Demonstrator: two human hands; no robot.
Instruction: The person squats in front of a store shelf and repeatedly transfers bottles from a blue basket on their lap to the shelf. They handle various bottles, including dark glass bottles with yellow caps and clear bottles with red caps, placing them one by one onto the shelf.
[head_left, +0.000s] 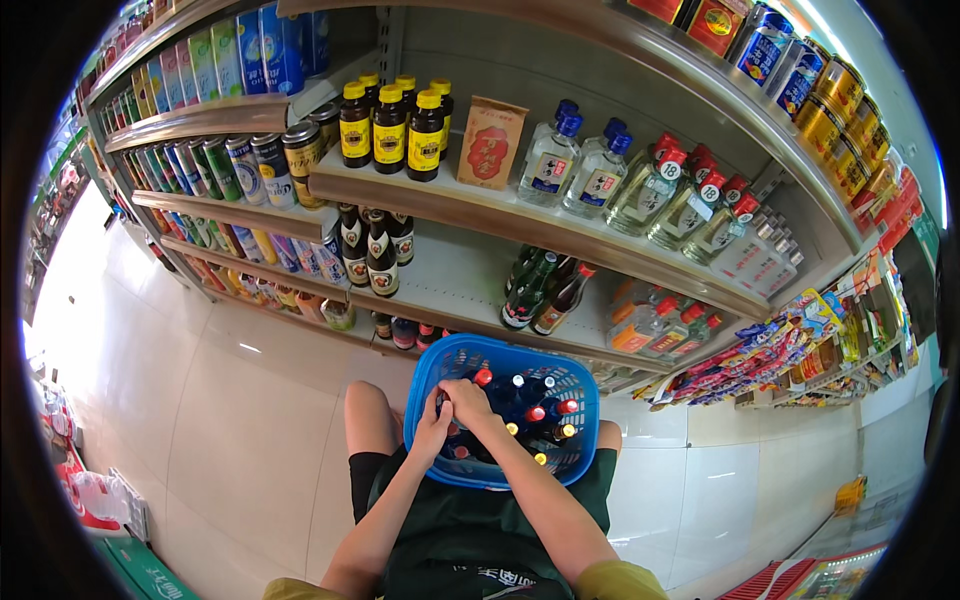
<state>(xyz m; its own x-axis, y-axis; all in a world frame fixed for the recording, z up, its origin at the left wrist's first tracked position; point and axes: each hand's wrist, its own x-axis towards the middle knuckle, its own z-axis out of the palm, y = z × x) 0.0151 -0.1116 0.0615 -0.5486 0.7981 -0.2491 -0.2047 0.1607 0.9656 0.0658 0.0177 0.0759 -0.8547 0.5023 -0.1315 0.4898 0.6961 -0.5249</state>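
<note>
A blue plastic basket (583, 457) rests on my lap, holding several bottles with red, white and gold caps. My left hand (433, 430) and my right hand (466, 403) are close together inside its left side. Their fingers meet near the basket wall, and what lies between or under them is hidden. Just beyond my right hand a red bottle cap (483, 376) shows. Two white-capped bottles (517, 381) stand to the right of it, and a gold-capped bottle (564, 432) leans nearer the basket's right side.
Shelving before me bears yellow-capped brown bottles (389, 129), a brown paper package (491, 142), blue-capped clear bottles (551, 159) and red-capped clear bottles (645, 191). Below are dark beer bottles (381, 259) and green bottles (529, 291). Hanging snack packets (739, 341) edge the right side.
</note>
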